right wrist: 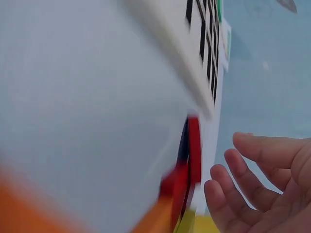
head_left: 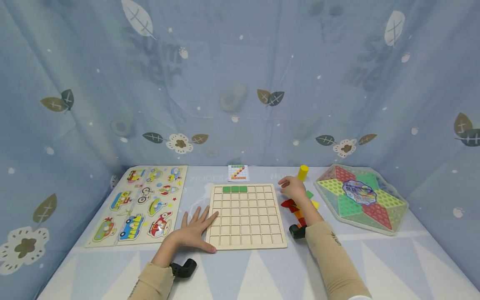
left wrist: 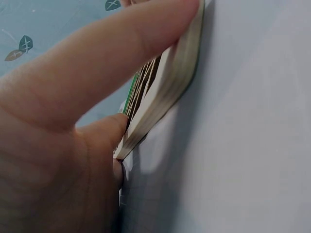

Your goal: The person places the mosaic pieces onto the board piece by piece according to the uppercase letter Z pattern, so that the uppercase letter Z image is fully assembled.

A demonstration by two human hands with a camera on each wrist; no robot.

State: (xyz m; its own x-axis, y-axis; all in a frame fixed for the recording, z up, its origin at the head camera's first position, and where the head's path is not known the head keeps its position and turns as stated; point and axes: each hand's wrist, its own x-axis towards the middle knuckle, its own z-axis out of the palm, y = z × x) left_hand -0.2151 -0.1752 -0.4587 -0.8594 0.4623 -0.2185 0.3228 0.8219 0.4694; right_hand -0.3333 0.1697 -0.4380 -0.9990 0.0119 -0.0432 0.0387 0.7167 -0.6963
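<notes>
A wooden grid board (head_left: 245, 243) lies flat in the middle, with three green tiles (head_left: 235, 189) in its top row. My left hand (head_left: 193, 231) rests with spread fingers at the board's left edge; in the left wrist view its thumb (left wrist: 121, 46) lies along the board's side. To the right of the board my right hand (head_left: 294, 189) is above a pile of coloured tiles (head_left: 299, 213), in red, orange, yellow and green. Its fingers are loosely bent with nothing between them in the right wrist view. Part of the pile is hidden under the right forearm.
A small pattern card (head_left: 238, 173) lies behind the board, and a yellow cylinder (head_left: 303, 172) stands behind my right hand. On the left lies a vehicle puzzle board (head_left: 140, 204). A hexagonal boxed game board (head_left: 360, 196) is at the right. A blue curtain (head_left: 225, 83) hangs behind everything.
</notes>
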